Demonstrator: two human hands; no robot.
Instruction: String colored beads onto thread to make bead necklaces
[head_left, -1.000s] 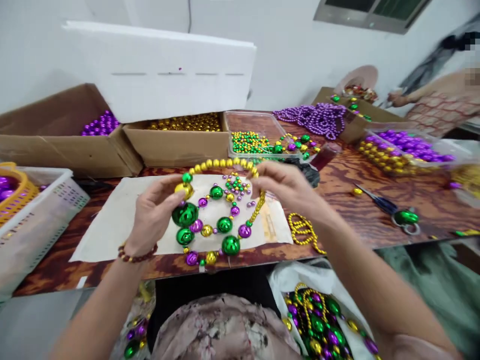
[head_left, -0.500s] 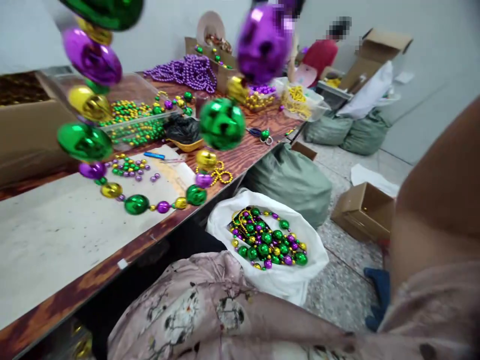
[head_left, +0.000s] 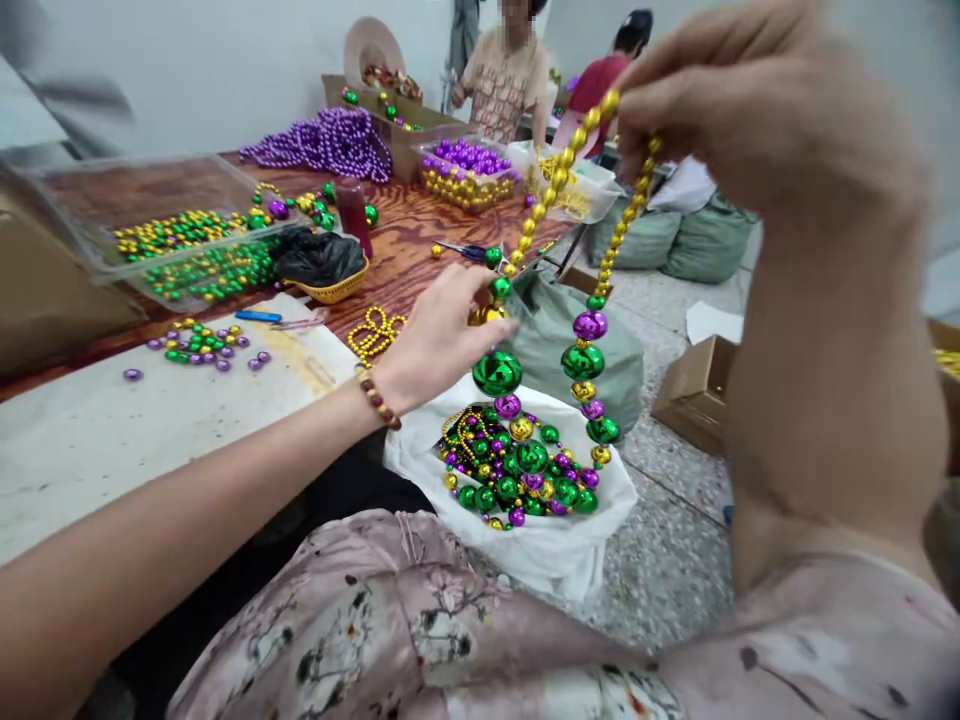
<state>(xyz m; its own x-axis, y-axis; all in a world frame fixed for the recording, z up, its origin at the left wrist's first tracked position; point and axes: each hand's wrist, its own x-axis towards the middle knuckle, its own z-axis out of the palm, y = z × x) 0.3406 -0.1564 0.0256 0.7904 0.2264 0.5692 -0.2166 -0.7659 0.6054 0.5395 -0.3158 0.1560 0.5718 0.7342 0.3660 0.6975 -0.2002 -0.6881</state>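
The bead necklace [head_left: 498,373], held over the white sheet [head_left: 187,460] a second ago, now hangs across the view of the white sack [head_left: 577,560]. The right hand [head_left: 720,100] has risen high — pinching the gold strand [head_left: 559,178] — and the left hand [head_left: 442,335], out of sight half a second earlier, is back, gripping beside the green beads.

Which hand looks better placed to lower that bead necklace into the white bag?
Probably the right hand: it holds the necklace up by its gold strand, the rest hanging before the white bag. The left hand is lower, its grip unclear.
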